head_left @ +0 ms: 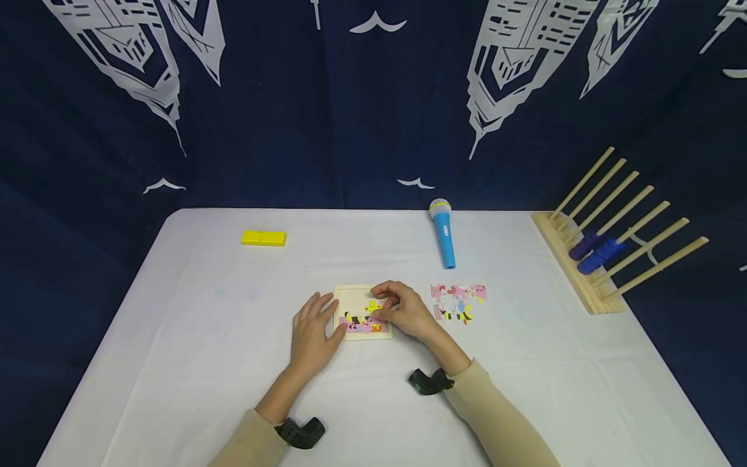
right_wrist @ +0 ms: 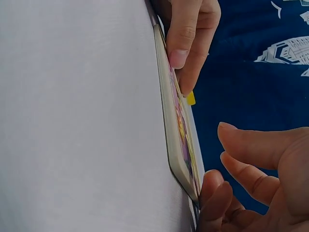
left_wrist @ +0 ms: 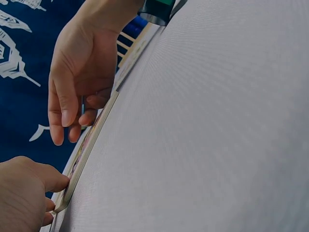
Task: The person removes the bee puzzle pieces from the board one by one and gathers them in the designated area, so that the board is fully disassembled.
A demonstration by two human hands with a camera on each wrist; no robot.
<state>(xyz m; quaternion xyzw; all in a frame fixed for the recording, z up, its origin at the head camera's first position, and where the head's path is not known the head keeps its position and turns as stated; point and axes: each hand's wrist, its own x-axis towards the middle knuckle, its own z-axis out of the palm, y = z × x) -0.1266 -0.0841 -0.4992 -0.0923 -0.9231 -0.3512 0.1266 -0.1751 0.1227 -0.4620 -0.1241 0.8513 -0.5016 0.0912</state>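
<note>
A shallow wooden puzzle tray (head_left: 363,336) lies on the table, partly filled with pink, yellow and black picture pieces along its lower part. At its left side my left hand (head_left: 312,334) rests with fingers extended, the thumb touching the lower left rim. Over the tray's right part is my right hand (head_left: 404,312), its fingers loosely bent. In the right wrist view its thumb (right_wrist: 256,147) stands apart from the fingers, and no piece shows between them. Loose puzzle pieces (head_left: 458,291) lie just right of that hand.
A blue toy microphone (head_left: 445,241) lies behind the pieces. Toward the back left is a yellow block (head_left: 264,239). A wooden peg rack (head_left: 574,275) with blue and purple rings stands at the right edge. Behind the white table (head_left: 192,311) hangs a dark blue patterned cloth (head_left: 262,130).
</note>
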